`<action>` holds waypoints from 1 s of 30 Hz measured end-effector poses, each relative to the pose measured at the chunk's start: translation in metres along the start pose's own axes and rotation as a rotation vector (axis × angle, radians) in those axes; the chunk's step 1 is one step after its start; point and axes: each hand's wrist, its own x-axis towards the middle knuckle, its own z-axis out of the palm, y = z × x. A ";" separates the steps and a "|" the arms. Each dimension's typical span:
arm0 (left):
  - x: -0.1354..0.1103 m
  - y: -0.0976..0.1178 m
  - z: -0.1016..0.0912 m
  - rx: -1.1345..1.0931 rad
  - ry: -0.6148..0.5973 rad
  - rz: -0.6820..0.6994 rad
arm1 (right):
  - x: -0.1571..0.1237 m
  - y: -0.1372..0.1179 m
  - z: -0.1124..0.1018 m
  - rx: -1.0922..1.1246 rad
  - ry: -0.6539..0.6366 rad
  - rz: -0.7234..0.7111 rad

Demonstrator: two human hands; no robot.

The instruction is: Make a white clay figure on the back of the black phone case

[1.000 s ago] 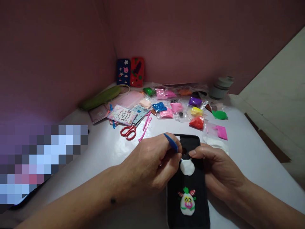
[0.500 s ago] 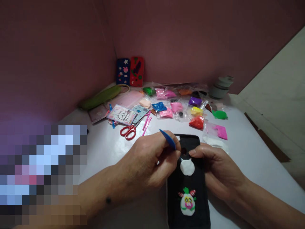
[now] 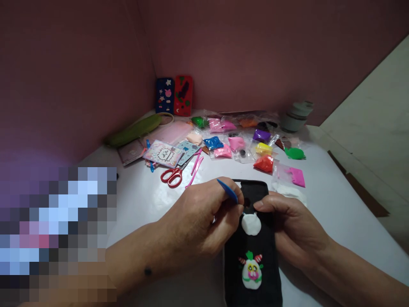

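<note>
My left hand (image 3: 214, 217) pinches a blue plastic clay tool (image 3: 227, 190), its lower end hidden behind the fingers near the top of a white clay shape (image 3: 251, 224). That shape has small points on top and is stuck to a black phone case (image 3: 234, 247). My right hand (image 3: 290, 217) grips the case along its right edge, thumb resting beside the camera hole. Lower on the case sits a clay figure (image 3: 252, 273) with a white body, striped red-and-white horns, a yellow and pink face and green bits.
Packets of coloured clay (image 3: 236, 143) lie across the back of the white table (image 3: 332, 200). Red-handled scissors (image 3: 171, 176), pink tools (image 3: 194, 170) and printed cards (image 3: 164, 153) are left of them. Two decorated cases (image 3: 183, 96) lean on the wall; a grey bottle (image 3: 295, 117) stands right.
My left hand and the blue tool have shifted slightly right and down, nearer the top of the white clay shape. My right hand and the case stay in place.
</note>
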 end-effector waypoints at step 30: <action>0.000 -0.002 -0.001 -0.063 0.052 -0.100 | 0.002 -0.004 0.004 0.088 -0.096 0.133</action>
